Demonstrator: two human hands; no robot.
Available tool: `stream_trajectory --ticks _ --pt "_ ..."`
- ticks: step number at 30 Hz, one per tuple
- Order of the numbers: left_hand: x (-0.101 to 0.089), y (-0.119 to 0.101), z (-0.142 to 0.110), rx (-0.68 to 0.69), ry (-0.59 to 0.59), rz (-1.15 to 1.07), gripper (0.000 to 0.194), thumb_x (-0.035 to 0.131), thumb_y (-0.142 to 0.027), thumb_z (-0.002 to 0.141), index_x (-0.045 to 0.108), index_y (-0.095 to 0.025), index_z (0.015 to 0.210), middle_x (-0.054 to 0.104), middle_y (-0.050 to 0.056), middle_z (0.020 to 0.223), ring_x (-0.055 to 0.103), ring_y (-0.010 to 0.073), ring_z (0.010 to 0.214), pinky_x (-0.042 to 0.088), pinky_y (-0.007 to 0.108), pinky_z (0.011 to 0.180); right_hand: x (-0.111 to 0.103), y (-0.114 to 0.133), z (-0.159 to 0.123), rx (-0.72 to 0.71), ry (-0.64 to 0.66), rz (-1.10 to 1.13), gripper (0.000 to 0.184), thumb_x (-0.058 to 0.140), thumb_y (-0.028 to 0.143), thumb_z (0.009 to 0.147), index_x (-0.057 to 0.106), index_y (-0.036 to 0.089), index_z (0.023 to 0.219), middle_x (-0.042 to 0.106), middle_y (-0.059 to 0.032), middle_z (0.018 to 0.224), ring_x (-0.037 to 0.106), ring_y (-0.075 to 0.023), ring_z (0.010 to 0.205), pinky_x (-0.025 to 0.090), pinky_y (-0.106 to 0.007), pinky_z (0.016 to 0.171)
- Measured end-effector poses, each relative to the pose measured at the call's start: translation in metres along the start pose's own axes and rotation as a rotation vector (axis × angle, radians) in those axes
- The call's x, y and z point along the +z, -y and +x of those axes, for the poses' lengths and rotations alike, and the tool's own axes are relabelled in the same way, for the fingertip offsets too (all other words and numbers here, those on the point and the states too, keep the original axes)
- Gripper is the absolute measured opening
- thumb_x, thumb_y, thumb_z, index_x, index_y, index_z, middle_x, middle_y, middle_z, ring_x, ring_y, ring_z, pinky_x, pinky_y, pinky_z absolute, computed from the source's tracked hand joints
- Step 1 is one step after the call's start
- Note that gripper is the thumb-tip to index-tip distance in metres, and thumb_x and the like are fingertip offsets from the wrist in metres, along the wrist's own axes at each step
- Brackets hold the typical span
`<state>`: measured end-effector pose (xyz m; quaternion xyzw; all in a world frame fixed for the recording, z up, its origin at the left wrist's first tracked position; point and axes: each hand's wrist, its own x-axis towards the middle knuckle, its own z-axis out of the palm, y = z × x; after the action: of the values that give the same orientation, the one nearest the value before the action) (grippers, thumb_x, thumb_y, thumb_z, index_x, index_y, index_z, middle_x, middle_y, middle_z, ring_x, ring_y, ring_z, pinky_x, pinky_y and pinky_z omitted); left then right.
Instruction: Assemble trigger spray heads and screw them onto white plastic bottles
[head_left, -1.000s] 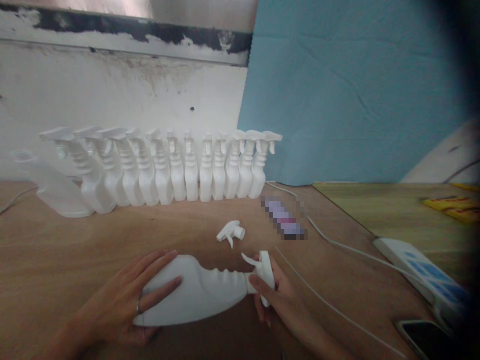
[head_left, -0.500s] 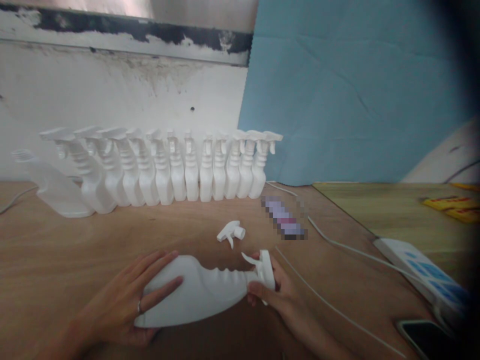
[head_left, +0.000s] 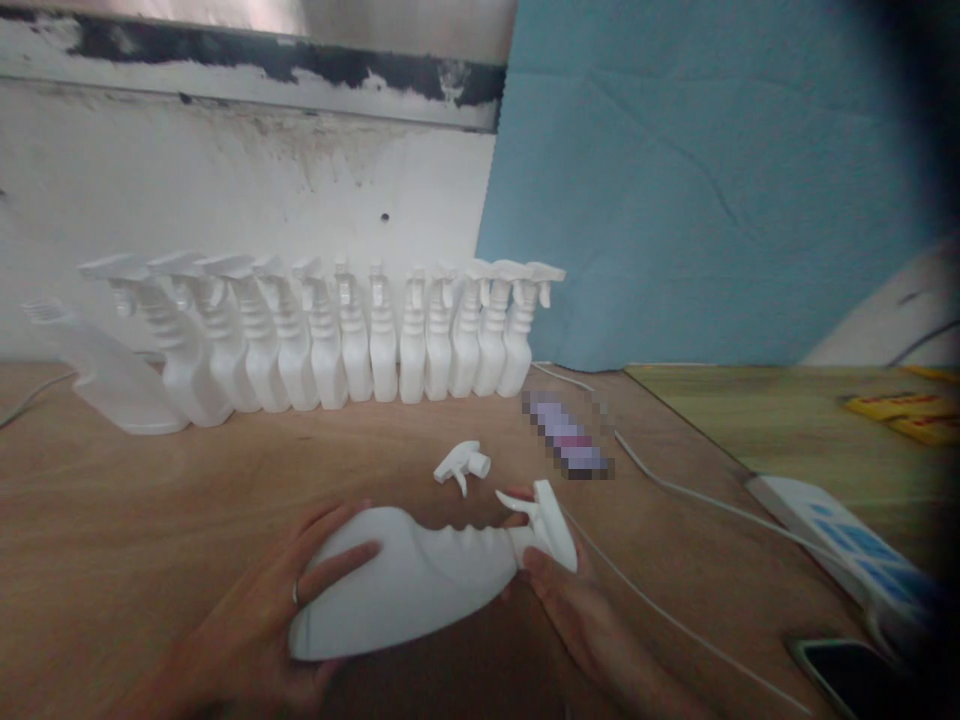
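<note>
- Bottle of smooth white plastic [head_left: 405, 590], ribbed along its neck, is held sideways between 2 hands over the brown wooden table [head_left: 360, 440]; whether it touches the wood cannot be told.
- White plastic trigger head [head_left: 559, 530] sits tilted on the held bottle's right end, its lever pointing left.
- Left hand [head_left: 266, 600], wearing a silver-coloured ring [head_left: 295, 592], has its fingers spread around the held bottle's base, gripping it.
- Right hand [head_left: 574, 605] has its fingers closed about the held bottle's neck and trigger head, thumb on the near side.
- Loose white plastic trigger [head_left: 469, 463] lies just beyond the held bottle's neck.
- Row of 12 upright white spray bottles [head_left: 328, 360] stands well beyond the held bottle; at its left end is 1 white bottle with a ridged open mouth [head_left: 124, 385].
- Purple pixelated object [head_left: 562, 435] lies beyond the held bottle, to its right.
- White slab with blue patches [head_left: 825, 535] lies well right of the held bottle.
</note>
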<state>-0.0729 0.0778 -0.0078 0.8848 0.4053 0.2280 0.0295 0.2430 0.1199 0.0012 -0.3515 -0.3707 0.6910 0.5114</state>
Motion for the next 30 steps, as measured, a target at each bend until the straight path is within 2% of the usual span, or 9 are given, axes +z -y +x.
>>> stream_trajectory --ticks 4,11,14,18,21,23,26,28,30 --pt "-0.001 0.000 0.001 -0.007 0.040 -0.022 0.094 0.065 -0.020 0.062 0.025 -0.027 0.147 0.015 0.011 0.158 0.019 0.0388 0.142 0.031 0.058 0.111 -0.005 -0.001 -0.001 0.058 0.145 0.087 0.039 0.074 0.031 0.077 0.065 0.022 0.114 0.072 -0.0064 0.090 0.065 -0.0261 0.091 0.052 -0.038 0.076" --pt "0.005 -0.004 0.000 0.010 0.067 -0.022 0.096 0.066 -0.026 0.062 0.024 -0.029 0.148 0.014 0.010 0.159 0.021 0.0396 0.142 0.031 0.057 0.111 0.003 0.004 -0.007 0.033 -0.047 0.053 0.033 0.076 0.033 0.071 0.073 0.025 0.103 0.075 -0.0055 0.089 0.066 -0.0297 0.094 0.048 -0.041 0.088" --pt "0.005 -0.005 0.002 0.007 0.048 -0.020 0.096 0.066 -0.026 0.063 0.023 -0.029 0.149 0.015 0.009 0.158 0.023 0.0382 0.142 0.033 0.055 0.111 0.007 0.004 -0.007 0.049 -0.045 0.082 0.034 0.074 0.035 0.071 0.072 0.025 0.105 0.074 -0.0057 0.086 0.066 -0.0298 0.091 0.048 -0.042 0.084" --pt "0.006 -0.003 -0.001 0.006 0.075 -0.038 0.099 0.068 -0.029 0.063 0.021 -0.032 0.150 0.015 0.008 0.159 0.023 0.0385 0.142 0.034 0.055 0.111 -0.001 0.001 -0.004 0.067 -0.043 0.066 0.025 0.075 0.035 0.070 0.073 0.024 0.092 0.070 -0.0053 0.074 0.063 -0.0254 0.072 0.048 -0.036 0.065" --pt "0.007 0.000 -0.007 -0.004 0.124 -0.057 0.097 0.072 -0.041 0.067 0.022 -0.034 0.150 0.014 0.008 0.160 0.024 0.0405 0.142 0.033 0.057 0.111 -0.010 -0.001 -0.003 0.079 -0.050 0.075 0.017 0.077 0.032 0.070 0.073 0.023 0.083 0.065 -0.0030 0.068 0.056 -0.0191 0.060 0.042 -0.030 0.053" --pt "0.006 0.002 -0.009 -0.029 0.154 -0.159 0.092 0.069 -0.056 0.071 0.025 -0.036 0.149 0.016 0.007 0.160 0.027 0.0412 0.141 0.033 0.058 0.110 -0.012 -0.002 -0.003 0.082 -0.066 0.093 0.021 0.077 0.032 0.070 0.074 0.024 0.089 0.062 -0.0012 0.063 0.052 -0.0162 0.055 0.039 -0.028 0.050" --pt "0.004 0.002 -0.008 -0.152 0.102 -0.452 0.082 0.047 -0.076 0.078 0.029 -0.035 0.147 0.028 0.008 0.156 0.032 0.0383 0.139 0.032 0.056 0.111 -0.008 -0.002 -0.003 0.134 -0.074 0.111 0.038 0.079 0.034 0.069 0.071 0.025 0.105 0.063 -0.0002 0.064 0.051 -0.0145 0.054 0.037 -0.026 0.048" --pt "0.004 0.003 -0.006 -0.257 0.011 -0.612 0.074 0.036 -0.075 0.084 0.033 -0.033 0.145 0.038 0.008 0.151 0.038 0.0349 0.137 0.034 0.053 0.112 -0.005 -0.002 -0.003 0.185 -0.071 0.100 0.046 0.080 0.035 0.068 0.069 0.025 0.111 0.067 -0.0002 0.072 0.053 -0.0135 0.056 0.038 -0.024 0.050" --pt "0.004 0.009 -0.004 -0.369 -0.105 -0.673 0.059 0.032 -0.064 0.092 0.039 -0.032 0.141 0.049 0.008 0.143 0.047 0.0306 0.131 0.039 0.048 0.109 -0.005 -0.002 -0.004 0.214 -0.065 0.079 0.050 0.081 0.035 0.068 0.068 0.025 0.115 0.069 0.0000 0.077 0.054 -0.0124 0.057 0.039 -0.024 0.052"
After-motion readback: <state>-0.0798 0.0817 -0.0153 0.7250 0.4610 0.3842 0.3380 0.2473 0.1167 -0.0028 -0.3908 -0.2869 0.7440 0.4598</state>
